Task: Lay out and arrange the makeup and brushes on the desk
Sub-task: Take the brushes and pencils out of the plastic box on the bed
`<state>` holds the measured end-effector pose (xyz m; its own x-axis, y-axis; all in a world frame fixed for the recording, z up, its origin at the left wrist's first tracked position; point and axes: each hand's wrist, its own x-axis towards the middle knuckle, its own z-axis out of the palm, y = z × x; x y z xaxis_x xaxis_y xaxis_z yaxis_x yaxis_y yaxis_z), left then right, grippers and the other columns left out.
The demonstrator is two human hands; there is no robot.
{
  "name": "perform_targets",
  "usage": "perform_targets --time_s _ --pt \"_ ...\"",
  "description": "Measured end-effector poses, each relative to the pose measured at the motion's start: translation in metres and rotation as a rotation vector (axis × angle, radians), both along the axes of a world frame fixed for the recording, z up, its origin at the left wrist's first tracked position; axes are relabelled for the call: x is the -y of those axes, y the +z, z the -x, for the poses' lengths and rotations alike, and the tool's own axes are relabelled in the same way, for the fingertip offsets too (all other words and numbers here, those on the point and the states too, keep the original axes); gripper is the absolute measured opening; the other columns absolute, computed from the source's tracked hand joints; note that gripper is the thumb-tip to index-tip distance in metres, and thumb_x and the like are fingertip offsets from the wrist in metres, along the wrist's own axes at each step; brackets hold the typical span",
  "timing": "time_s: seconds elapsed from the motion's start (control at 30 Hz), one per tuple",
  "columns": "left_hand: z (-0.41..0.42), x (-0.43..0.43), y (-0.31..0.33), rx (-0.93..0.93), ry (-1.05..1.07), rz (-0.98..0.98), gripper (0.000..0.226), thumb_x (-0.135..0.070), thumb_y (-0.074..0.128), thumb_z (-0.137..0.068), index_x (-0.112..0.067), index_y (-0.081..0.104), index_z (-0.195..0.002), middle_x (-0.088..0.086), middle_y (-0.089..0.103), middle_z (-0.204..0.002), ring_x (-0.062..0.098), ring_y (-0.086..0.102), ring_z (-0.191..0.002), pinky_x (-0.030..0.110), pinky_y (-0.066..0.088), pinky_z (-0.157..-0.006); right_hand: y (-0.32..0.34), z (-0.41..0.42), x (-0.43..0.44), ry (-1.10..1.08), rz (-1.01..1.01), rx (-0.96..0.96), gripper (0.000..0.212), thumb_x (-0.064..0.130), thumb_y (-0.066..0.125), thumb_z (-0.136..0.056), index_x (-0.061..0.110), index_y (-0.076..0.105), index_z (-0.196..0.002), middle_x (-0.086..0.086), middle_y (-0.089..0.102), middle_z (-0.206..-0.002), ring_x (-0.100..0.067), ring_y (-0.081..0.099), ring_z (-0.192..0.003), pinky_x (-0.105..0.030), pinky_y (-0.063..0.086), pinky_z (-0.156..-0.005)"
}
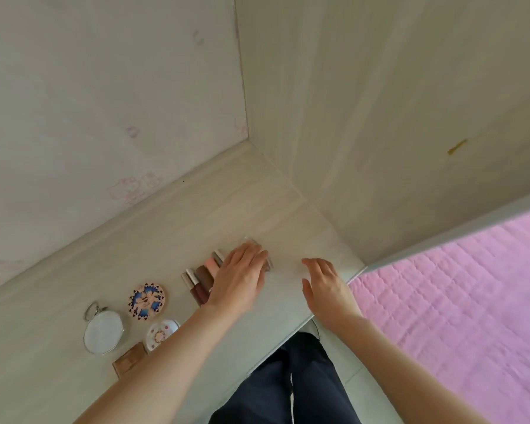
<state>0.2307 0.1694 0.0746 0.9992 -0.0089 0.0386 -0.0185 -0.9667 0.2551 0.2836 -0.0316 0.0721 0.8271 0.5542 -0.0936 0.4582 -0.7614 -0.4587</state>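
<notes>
- A small clear case (265,261) sits on the desk (166,228), mid-way across and right of the other makeup; it is blurred and mostly covered.
- The left hand (240,278) lies palm down on the clear case, fingers reaching over its top. Whether they actually grip it cannot be told.
- The right hand (325,286) is above the desk near its right edge, just right of the case, fingers loosely spread and holding nothing.
- A row of lip gloss tubes (198,284) lies side by side just left of the left hand, partly under it.
- Further left are a round patterned compact (146,300), a round white mirror with a ring (103,332), a small white dotted compact (161,333) and a brown palette (129,361) at the near edge.
- A pink bedspread (456,286) lies to the right of the desk.
</notes>
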Motion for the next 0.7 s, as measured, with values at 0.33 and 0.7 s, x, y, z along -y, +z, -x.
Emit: perform_targets --time_s 0.33,0.7 --pt "0.014 0.081 0.007 -0.071 -0.377 0.004 0.047 -0.018 0.065 -0.083 -0.011 0.058 -0.129 0.004 0.059 -0.132 0.024 0.051 -0.126 0.042 0.045 -0.102 0.019 0.085 0.072 -0.344 0.151 0.056 0.049 0.014 0.067 -0.080 0.003 0.054 -0.126 -0.008 0.058 -0.124 -0.031 0.052 -0.121 -0.040 0.048 -0.099" --pt "0.052 0.231 0.024 -0.012 -0.701 0.045 0.059 -0.020 0.069 -0.084 -0.011 0.049 -0.138 0.007 0.050 -0.142 0.029 0.040 -0.136 0.049 0.035 -0.109 0.026 0.184 0.170 -0.815 0.276 0.017 0.068 0.027 0.075 -0.076 0.003 0.049 -0.134 -0.014 0.053 -0.137 -0.039 0.045 -0.130 -0.049 0.046 -0.099"
